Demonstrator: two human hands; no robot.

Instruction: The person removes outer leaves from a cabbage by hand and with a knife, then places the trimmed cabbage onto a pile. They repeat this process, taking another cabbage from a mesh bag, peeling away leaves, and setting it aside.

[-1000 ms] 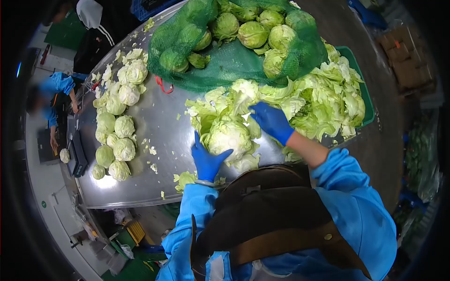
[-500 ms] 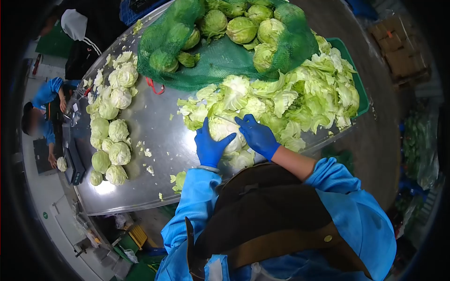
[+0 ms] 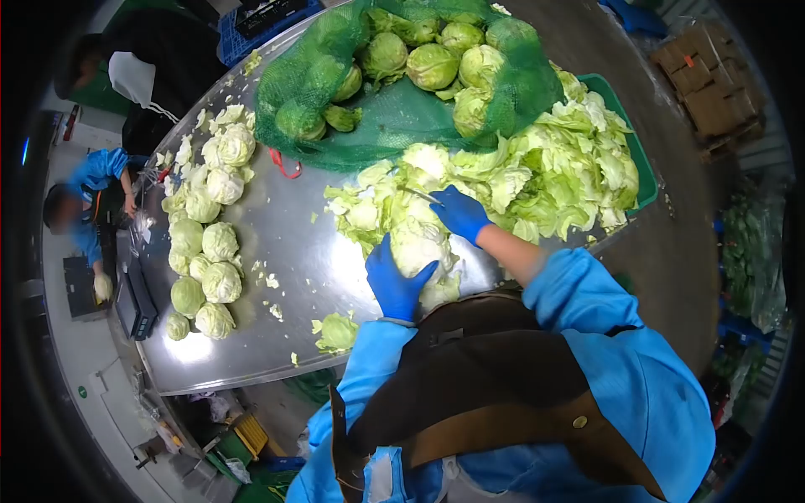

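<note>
My left hand (image 3: 394,283), in a blue glove, is cupped against the near left side of a pale cabbage (image 3: 422,245), thumb and fingers spread around it. In my right hand (image 3: 459,214), also gloved in blue, is a knife (image 3: 418,195) whose thin blade points left, just beyond the far side of the cabbage. Loose green leaves (image 3: 360,210) lie around this head on the metal table. A leafy piece (image 3: 337,332) rests near the table's front edge, left of my left forearm.
Trimmed cabbages (image 3: 221,282) stand in rows at left on the metal table (image 3: 289,243). A green net bag (image 3: 377,138) of untrimmed heads lies at the back. Heaped leaves (image 3: 579,168) reach a green crate (image 3: 644,172) at right. A co-worker (image 3: 96,172) stands at far left beside a scale (image 3: 134,293).
My right hand has lifted the knife away from the cabbage, toward the far side. My left hand and the cabbage have shifted slightly nearer and to the right. The view has shifted a little.
</note>
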